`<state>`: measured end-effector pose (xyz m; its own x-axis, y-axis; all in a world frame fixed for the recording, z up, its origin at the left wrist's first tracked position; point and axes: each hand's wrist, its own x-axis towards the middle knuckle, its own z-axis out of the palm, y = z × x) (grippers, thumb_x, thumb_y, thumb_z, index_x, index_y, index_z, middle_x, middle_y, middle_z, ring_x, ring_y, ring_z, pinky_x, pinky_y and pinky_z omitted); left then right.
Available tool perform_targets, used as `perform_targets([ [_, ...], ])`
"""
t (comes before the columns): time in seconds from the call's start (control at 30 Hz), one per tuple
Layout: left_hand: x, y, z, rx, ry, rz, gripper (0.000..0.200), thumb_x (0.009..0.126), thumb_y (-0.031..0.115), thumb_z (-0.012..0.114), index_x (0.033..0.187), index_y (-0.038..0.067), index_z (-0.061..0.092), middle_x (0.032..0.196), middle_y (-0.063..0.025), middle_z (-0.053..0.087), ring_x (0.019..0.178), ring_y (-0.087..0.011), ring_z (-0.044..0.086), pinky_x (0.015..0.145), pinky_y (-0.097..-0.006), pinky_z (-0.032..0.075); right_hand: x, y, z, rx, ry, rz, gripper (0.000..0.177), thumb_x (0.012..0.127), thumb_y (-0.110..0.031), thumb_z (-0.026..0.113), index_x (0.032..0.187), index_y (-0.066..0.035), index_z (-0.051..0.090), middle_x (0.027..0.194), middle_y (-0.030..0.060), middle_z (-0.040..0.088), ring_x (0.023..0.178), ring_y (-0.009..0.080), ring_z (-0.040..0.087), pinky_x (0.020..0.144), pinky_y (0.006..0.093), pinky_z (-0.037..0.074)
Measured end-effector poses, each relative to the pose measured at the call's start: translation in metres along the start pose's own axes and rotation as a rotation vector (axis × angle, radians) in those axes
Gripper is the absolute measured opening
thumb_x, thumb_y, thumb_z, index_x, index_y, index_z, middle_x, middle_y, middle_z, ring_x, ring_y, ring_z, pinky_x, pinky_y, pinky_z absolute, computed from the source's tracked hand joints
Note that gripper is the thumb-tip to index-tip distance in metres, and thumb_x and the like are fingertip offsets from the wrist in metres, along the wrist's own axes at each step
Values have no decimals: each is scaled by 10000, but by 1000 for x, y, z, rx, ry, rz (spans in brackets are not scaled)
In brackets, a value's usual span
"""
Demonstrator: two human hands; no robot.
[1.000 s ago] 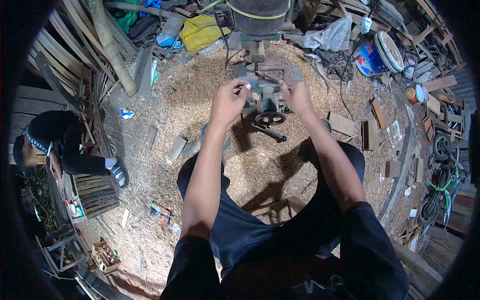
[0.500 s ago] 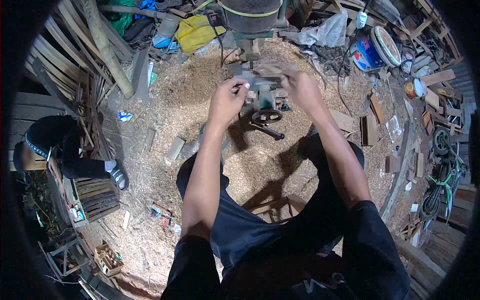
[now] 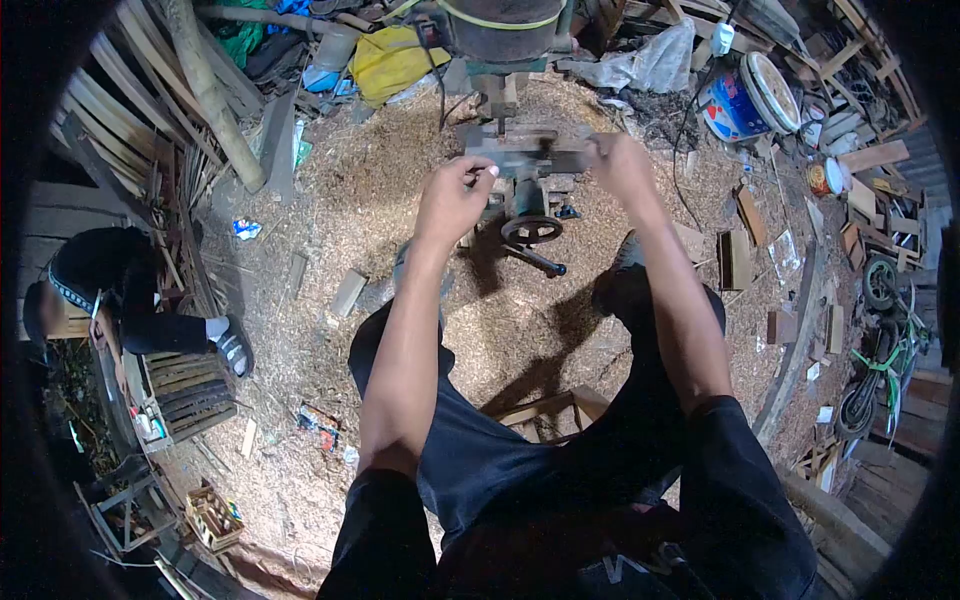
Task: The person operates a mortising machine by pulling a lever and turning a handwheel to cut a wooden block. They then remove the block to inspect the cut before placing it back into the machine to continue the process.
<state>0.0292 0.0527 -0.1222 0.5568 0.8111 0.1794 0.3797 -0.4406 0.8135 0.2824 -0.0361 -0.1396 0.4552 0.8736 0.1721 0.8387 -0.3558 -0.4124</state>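
My left hand [image 3: 455, 198] pinches the left end of a flat grey wooden piece [image 3: 535, 158] lying on the small table of a green machine [image 3: 528, 205]. My right hand [image 3: 623, 165] grips the right end of the same piece. The piece sits under the machine's dark drum [image 3: 500, 25] and spindle [image 3: 497, 95]. A round handwheel [image 3: 530, 231] with a crank handle sticks out below the table, between my arms. My knees in dark shorts fill the lower middle.
Sawdust covers the floor. Wooden slats [image 3: 140, 90] and a thick pole [image 3: 215, 100] lean at the left. Another person [image 3: 130, 290] sits at the left near crates [image 3: 190, 390]. A blue bucket [image 3: 745, 100] and wood offcuts [image 3: 740, 260] lie at the right, a wooden frame [image 3: 545, 410] near my legs.
My right hand has slid to the right and slightly up along the wooden piece. My left hand has hardly moved. The view has shifted a little.
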Motion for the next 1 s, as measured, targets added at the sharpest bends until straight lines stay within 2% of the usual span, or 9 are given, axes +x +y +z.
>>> perform_targets([
  [0.1, -1, 2, -4, -53, -60, -78, 267, 880, 245, 639, 1040, 35, 675, 860, -121, 704, 757, -164, 653, 699, -300, 492, -7, -17, -32, 153, 137, 101, 258, 865, -249, 612, 853, -3, 686, 729, 257, 634, 732, 415, 645, 676, 467, 495],
  [0.23, 1, 2, -5, -53, -39, -74, 256, 878, 240, 638, 1036, 42, 678, 870, -124, 704, 798, -181, 670, 723, -308, 496, -16, -18, -24, 101, 13, 55, 285, 859, -263, 625, 992, -23, 703, 782, 245, 661, 759, 380, 672, 684, 429, 509],
  [0.37, 1, 2, -3, 3, -40, -28, 247, 879, 233, 636, 1030, 42, 678, 885, -126, 705, 822, -191, 675, 739, -313, 499, -8, -8, -32, 168, 132, 138, 280, 883, -251, 595, 1000, -17, 695, 698, 247, 626, 629, 354, 645, 600, 394, 483],
  [0.4, 0, 2, -2, 6, -37, -18, 244, 880, 231, 635, 1027, 41, 678, 890, -127, 704, 828, -194, 675, 745, -315, 500, -8, -6, -34, 233, 167, 25, 259, 888, -239, 599, 992, -25, 703, 677, 235, 628, 568, 317, 625, 573, 388, 473],
  [0.5, 2, -3, 2, -29, -37, -17, 231, 879, 218, 633, 1016, 39, 680, 906, -132, 703, 846, -208, 677, 758, -320, 501, -22, -15, -26, 258, 29, 96, 253, 891, -242, 607, 974, -25, 707, 674, 234, 625, 566, 295, 625, 579, 390, 476],
  [0.63, 3, -1, 6, 5, -24, 10, 222, 876, 209, 633, 1005, 34, 680, 913, -140, 701, 857, -228, 677, 771, -324, 501, -16, -18, -11, 196, 177, -92, 256, 890, -237, 613, 991, -15, 692, 662, 241, 609, 588, 336, 627, 584, 404, 475],
  [0.77, 0, 0, 6, 8, -44, -7, 232, 875, 211, 635, 1012, 30, 679, 910, -143, 701, 861, -235, 677, 777, -328, 502, -21, -34, -39, 241, 91, 17, 237, 889, -210, 598, 997, -19, 687, 711, 260, 618, 670, 418, 630, 620, 430, 485],
  [0.8, 1, 0, 6, 13, -43, -6, 236, 875, 213, 635, 1016, 29, 679, 909, -143, 701, 860, -235, 676, 777, -329, 502, -18, -18, -24, 293, 145, -83, 231, 884, -200, 597, 993, -16, 686, 697, 267, 608, 652, 428, 618, 610, 447, 482],
  [1.0, 2, 3, 6, 8, -77, -80, 246, 881, 221, 635, 1017, 20, 677, 894, -143, 701, 847, -220, 675, 769, -328, 502, -16, -20, -5, 159, 131, -22, 180, 860, -183, 617, 885, -17, 681, 706, 260, 613, 705, 429, 628, 621, 476, 502],
])
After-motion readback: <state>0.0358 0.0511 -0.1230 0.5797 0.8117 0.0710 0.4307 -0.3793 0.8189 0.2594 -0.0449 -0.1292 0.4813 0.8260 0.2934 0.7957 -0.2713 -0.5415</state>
